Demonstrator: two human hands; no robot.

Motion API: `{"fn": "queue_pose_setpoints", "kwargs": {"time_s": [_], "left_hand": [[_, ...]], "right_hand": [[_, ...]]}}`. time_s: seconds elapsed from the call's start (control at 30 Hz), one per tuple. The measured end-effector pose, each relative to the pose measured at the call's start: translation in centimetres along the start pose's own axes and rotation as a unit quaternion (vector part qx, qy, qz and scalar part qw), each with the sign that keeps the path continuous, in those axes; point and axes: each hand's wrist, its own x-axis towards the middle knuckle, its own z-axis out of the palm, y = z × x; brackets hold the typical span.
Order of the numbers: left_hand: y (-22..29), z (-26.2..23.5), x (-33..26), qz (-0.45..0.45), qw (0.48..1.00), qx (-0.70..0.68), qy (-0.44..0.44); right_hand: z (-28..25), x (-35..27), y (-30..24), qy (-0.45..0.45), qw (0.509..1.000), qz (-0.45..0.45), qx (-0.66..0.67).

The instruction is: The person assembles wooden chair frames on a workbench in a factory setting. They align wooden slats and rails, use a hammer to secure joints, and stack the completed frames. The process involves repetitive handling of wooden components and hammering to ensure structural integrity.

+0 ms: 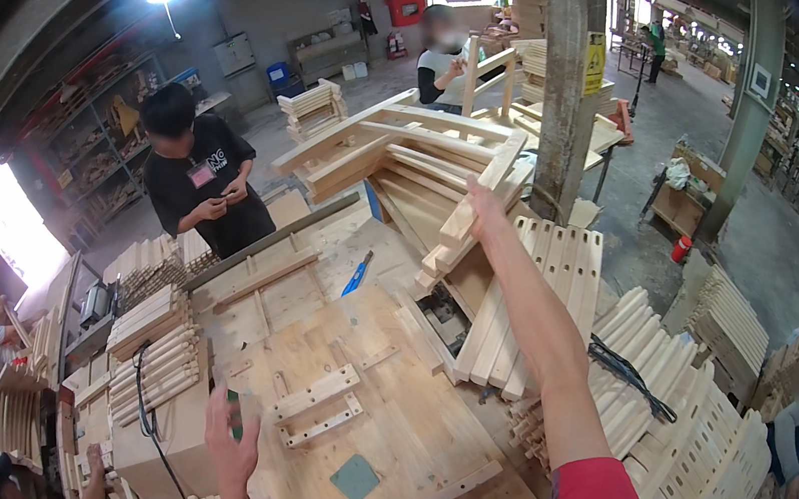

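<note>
While the right hand (486, 219) reaches out to the top wooden frame (493, 173), its fingers touch the wood, but I cannot tell how hard they hold on, since some of them are tucked out of sight. The left hand (234, 445) is close to the person, over the near left part of the counter (438, 452), with its fingers spread apart and no wood seen in them. That top frame lies on a pile of frames (405, 134) at the far right corner of the counter. Those frames look put together, so I think that part of the job is done for them. On the middle of the counter are two short strips with holes (320, 396), and I cannot tell if they are loose or stuck down. Near them is a green square (355, 479), and farther off, a blue tool (357, 274). Lots of long slats (542, 299) lie by the right edge, and more sticks (155, 384) are heaped past the left edge, so there seems to be plenty left to build. Something dark green shows behind the left hand, but it is mostly covered. The frames overlap so much that I cannot count them. A worker in black (208, 174) stands past the far left edge, and the helper behind the frames (441, 65) is partly hidden.
</note>
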Motion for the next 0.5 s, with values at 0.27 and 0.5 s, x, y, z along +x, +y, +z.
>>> {"fn": "queue_pose_setpoints", "kwargs": {"time_s": [0.27, 0.5], "left_hand": [[-6.9, -3.7, -9.5, -0.204, 0.977, 0.013, 0.055], [-8.4, -4.8, -21.8, -0.317, 0.940, 0.102, 0.077]], "right_hand": [[-0.1, 6.5, 6.0, 0.058, 0.998, 0.016, -0.028], [-8.5, 2.8, -2.2, 0.032, 0.894, -0.022, -0.446]]}}
